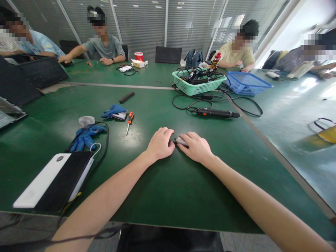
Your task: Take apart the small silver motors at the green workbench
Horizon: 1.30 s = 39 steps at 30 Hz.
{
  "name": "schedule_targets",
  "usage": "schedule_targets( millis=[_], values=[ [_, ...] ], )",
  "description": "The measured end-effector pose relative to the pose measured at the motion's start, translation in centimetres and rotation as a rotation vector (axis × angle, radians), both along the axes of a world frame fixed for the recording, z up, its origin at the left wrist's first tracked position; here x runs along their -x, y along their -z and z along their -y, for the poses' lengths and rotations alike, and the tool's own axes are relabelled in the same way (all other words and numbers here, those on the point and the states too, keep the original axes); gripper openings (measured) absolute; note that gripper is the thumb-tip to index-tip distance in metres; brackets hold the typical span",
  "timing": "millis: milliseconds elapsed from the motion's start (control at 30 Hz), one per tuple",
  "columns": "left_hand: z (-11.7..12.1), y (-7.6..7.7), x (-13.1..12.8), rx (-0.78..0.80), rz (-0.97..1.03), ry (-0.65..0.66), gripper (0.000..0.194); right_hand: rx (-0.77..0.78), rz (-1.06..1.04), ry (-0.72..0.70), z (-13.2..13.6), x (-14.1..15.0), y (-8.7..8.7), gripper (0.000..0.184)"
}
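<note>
Under the fingers of my right hand (195, 147) is a small silvery rounded piece (181, 141) with a dark end pointing left; its exact kind is too small to tell. My right hand is closed around it, low over the green table (168, 185). Just left of it, my left hand (160, 143) is curled with thumb and forefinger bent toward the dark end. Something dark shows at its fingertips, but I cannot make out what it is. An orange-handled screwdriver (129, 120) lies farther left, apart from both hands.
A black electric screwdriver (216, 113) with its cable lies beyond my right hand. Behind it stand a green basket (195, 90) of cables and a blue basket (243, 87). At left are blue gloves (85, 136) and a white-and-black device (52, 182). Several people sit around.
</note>
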<state>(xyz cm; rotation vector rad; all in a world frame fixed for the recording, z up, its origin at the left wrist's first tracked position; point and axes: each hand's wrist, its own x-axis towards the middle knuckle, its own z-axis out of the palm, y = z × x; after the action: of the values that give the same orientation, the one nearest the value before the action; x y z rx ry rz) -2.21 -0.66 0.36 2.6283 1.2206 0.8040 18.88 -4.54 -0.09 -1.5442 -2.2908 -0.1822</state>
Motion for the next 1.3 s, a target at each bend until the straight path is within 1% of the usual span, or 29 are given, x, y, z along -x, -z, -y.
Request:
schedule_targets(
  millis=[100,200,300,400,500,600,700,867,1000,1167,1300],
  values=[
    [0.0,0.0,0.0,0.008,-0.005,0.003,0.037,0.031,0.009,0.022,-0.4,2.2,-0.4,0.025],
    [-0.2,-0.1,0.0,0.021,-0.010,0.049,0.032,0.061,0.013,0.006,-0.6,2.2,-0.8,0.028],
    [-0.3,0.0,-0.2,0.027,-0.028,0.086,0.027,0.060,-0.017,-0.064,-0.2,0.4,-1.2,0.036],
    [-0.3,0.0,-0.4,0.030,-0.043,0.090,0.026,0.060,-0.069,-0.072,0.5,-2.4,-1.2,0.043],
    [-0.5,0.2,-0.6,0.036,-0.043,0.067,0.023,0.093,-0.125,-0.101,1.2,-4.9,-0.7,0.036],
    [-0.7,0.4,-1.0,0.037,-0.048,0.052,0.021,0.109,-0.194,-0.134,1.9,-6.0,-0.3,0.028],
    [-0.9,0.6,-1.2,0.037,-0.055,0.060,0.023,0.121,-0.225,-0.170,2.5,-5.3,-0.4,0.026],
    [-1.1,0.5,-1.4,0.038,-0.067,0.083,0.025,0.173,-0.250,-0.301,3.7,-2.0,-1.3,0.025],
    [-1.1,0.5,-1.3,0.039,-0.076,0.075,0.025,0.174,-0.265,-0.362,4.2,-0.1,-1.3,0.027],
    [-1.0,0.7,-1.2,0.042,-0.073,0.074,0.032,0.155,-0.283,-0.362,4.2,-0.1,-0.7,0.039],
    [-0.8,0.7,-1.0,0.048,-0.063,0.066,0.037,0.164,-0.299,-0.345,4.3,-0.6,-0.6,0.041]
  ],
)
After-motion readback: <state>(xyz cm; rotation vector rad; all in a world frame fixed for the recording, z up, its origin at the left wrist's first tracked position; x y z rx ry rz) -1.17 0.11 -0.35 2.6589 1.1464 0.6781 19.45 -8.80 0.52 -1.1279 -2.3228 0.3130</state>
